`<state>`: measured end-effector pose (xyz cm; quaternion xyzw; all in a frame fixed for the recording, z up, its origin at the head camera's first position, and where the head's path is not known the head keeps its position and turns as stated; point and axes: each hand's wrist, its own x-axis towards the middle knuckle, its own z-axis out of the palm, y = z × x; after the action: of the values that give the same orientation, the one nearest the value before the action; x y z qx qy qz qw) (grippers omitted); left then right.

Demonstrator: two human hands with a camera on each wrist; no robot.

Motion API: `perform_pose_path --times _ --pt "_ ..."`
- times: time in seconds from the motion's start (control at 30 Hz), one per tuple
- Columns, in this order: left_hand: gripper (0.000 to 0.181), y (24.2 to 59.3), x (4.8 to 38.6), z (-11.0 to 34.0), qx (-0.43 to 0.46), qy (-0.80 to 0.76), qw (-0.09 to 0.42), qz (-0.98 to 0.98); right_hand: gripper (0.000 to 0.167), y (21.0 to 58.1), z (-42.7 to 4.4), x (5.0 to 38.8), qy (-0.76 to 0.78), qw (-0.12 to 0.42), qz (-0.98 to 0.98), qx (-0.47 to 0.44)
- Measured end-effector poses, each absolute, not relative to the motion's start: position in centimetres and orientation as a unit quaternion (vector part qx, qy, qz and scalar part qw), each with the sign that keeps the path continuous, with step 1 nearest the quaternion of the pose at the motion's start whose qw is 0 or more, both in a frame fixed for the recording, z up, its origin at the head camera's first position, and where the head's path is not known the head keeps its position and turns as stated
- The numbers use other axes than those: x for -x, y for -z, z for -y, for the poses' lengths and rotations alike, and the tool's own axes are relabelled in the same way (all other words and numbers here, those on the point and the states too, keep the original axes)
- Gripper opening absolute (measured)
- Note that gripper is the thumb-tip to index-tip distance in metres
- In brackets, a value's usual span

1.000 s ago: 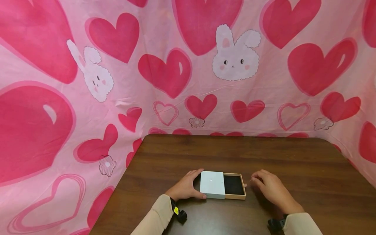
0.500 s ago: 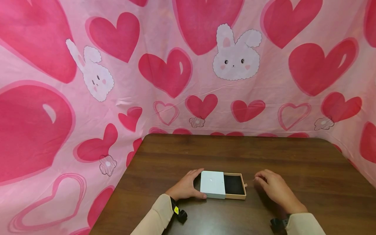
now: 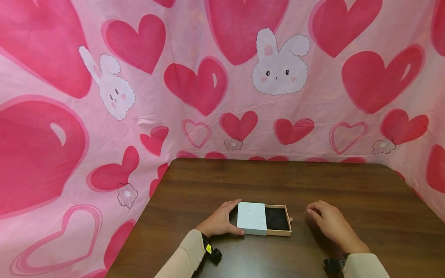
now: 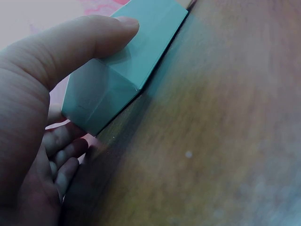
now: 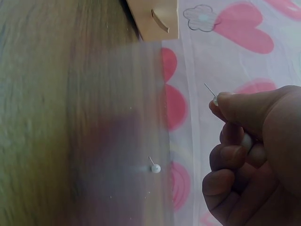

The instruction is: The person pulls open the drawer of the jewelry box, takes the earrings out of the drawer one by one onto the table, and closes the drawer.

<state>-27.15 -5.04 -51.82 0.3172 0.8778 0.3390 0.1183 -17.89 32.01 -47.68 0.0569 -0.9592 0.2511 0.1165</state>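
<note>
Your left hand had hold of the pale blue box at its left end: your thumb lay against the near side, a fingertip reached the far left corner, and the left wrist view showed other fingers loosely bent beyond the end. The box sat flat on the brown table, toward your side of it. Its tan drawer stood partly out on the right, with a black pad inside and a small tab on the outer end.

Your right hand was above the table to the right of the drawer, near it but not touching. Your thumb and forefinger pinched a tiny pin, its thin shaft sticking out past the fingertips; your remaining fingers were curled toward the palm. The right wrist view also showed a white bead with a thin stem; I could not tell whether it lay on the table. A pink cloth printed with hearts and rabbits hung behind the table and to its left.
</note>
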Motion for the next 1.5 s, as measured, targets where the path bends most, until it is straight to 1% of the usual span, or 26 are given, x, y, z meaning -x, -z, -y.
perform_pose_path --times 0.4,0.63,1.0,1.3,1.5 --pt "0.108 51.8 27.1 5.0 -0.31 -0.342 0.123 -0.879 0.008 47.8 -32.8 17.7 -0.245 0.128 0.959 -0.058" --pt "0.108 51.9 27.1 5.0 -0.309 -0.341 0.124 -0.879 0.01 47.8 -33.2 17.5 -0.248 0.116 0.961 -0.049" --pt "0.108 51.9 27.0 5.0 -0.309 -0.341 0.122 -0.879 0.01 48.0 -33.8 17.3 -0.251 0.115 0.96 -0.048" --pt "0.108 51.9 27.1 5.0 -0.313 -0.341 0.125 -0.877 0.007 48.3 -34.8 17.0 -0.251 0.133 0.958 -0.041" --pt "0.109 51.9 27.2 5.0 -0.315 -0.34 0.124 -0.877 0.006 48.4 -35.0 16.9 -0.255 0.124 0.958 -0.036"
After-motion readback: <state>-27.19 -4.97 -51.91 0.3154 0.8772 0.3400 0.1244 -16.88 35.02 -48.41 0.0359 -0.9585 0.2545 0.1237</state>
